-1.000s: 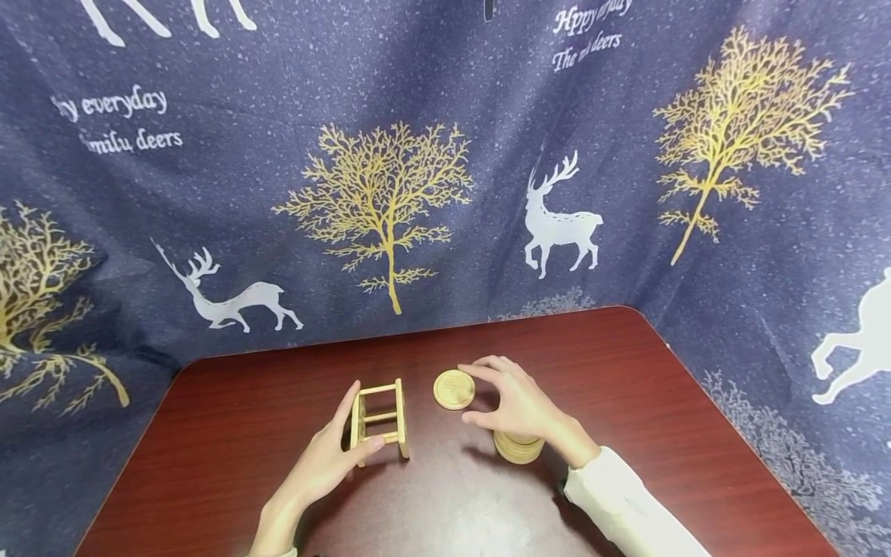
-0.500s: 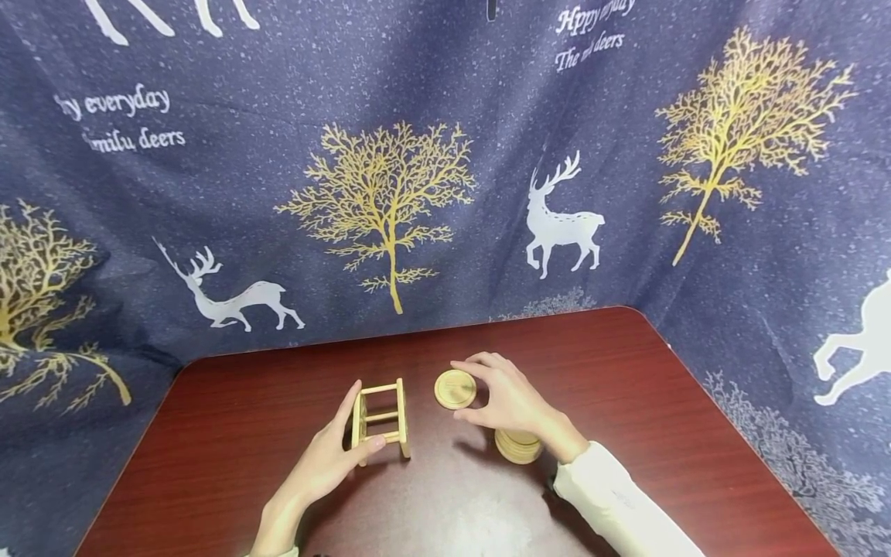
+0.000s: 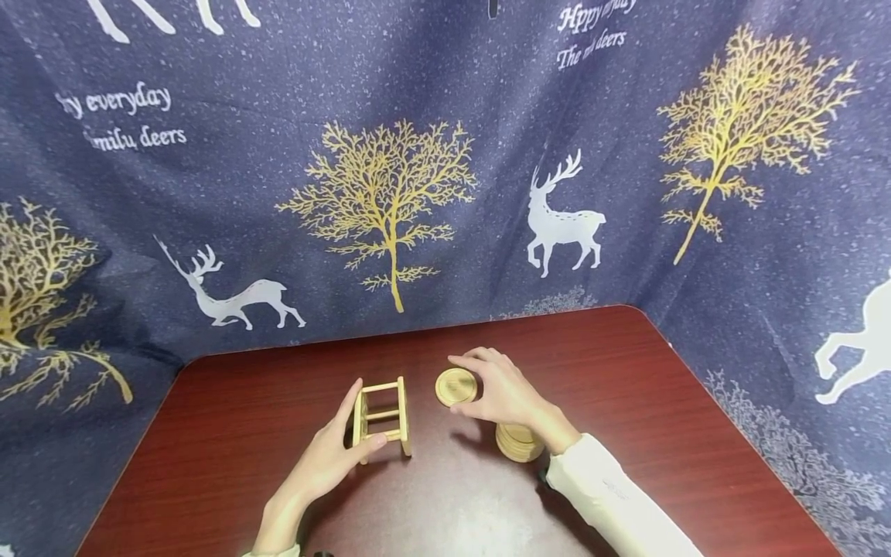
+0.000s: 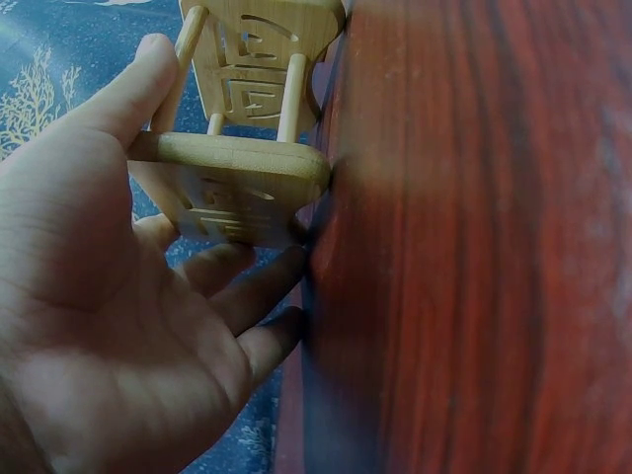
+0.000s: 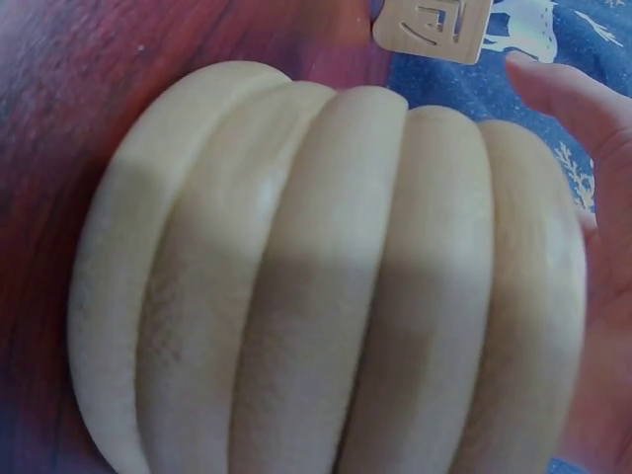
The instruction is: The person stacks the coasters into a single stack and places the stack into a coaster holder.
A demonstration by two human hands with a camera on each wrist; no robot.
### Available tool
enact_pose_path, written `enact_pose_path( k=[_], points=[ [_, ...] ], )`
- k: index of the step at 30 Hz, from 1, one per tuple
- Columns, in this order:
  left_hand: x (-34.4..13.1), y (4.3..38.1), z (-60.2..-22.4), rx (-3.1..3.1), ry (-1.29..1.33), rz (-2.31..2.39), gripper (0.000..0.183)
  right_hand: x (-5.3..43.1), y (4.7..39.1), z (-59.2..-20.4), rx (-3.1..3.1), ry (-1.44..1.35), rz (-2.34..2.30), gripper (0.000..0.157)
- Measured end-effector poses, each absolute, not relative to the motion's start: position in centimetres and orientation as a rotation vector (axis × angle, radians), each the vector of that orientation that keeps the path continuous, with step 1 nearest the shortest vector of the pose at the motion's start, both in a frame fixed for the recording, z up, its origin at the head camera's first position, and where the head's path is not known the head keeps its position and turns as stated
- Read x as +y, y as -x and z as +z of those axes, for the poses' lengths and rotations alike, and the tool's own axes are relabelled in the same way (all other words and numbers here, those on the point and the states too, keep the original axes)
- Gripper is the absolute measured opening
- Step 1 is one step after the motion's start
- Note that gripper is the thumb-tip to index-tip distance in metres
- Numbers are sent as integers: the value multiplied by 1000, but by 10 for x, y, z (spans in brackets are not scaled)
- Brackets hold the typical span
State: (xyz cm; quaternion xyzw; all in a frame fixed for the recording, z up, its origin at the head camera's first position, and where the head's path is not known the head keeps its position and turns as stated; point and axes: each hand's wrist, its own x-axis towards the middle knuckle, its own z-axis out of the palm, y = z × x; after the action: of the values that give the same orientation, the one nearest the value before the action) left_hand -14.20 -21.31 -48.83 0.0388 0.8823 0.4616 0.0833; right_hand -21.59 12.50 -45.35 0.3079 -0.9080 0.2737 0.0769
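Observation:
My left hand (image 3: pixel 316 464) grips the near side of a small light-wood coaster rack (image 3: pixel 402 414), thumb at the front and fingers spread behind. In the left wrist view, the rack (image 4: pixel 247 153) shows round rods between two panels with cut-out patterns. To its right lies a single round wooden coaster (image 3: pixel 454 385) with a raised rim. My right hand (image 3: pixel 504 394) reaches round this coaster from the right. Its index fingertip hovers just past the far rim, and its thumb tip overlaps the near rim. Under the right wrist stands a stack of wooden coasters (image 3: pixel 518 445), which fills the right wrist view.
Everything stands on a dark red wooden table (image 3: pixel 431 495) with rounded back corners. A blue cloth (image 3: pixel 445 93) printed with deer and trees hangs behind the table and along its sides.
My right hand has moved a little left and away from me, its finger and thumb coming round the single coaster. My left hand and the rack have stayed in place.

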Motion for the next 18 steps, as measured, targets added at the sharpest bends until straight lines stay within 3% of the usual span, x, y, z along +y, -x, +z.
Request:
enact_pose_path(
  k=[18],
  points=[
    [-213, 144, -491, 2642, -106, 1355, 110, 115, 229, -467, -2835, -932, 791, 82]
  ],
)
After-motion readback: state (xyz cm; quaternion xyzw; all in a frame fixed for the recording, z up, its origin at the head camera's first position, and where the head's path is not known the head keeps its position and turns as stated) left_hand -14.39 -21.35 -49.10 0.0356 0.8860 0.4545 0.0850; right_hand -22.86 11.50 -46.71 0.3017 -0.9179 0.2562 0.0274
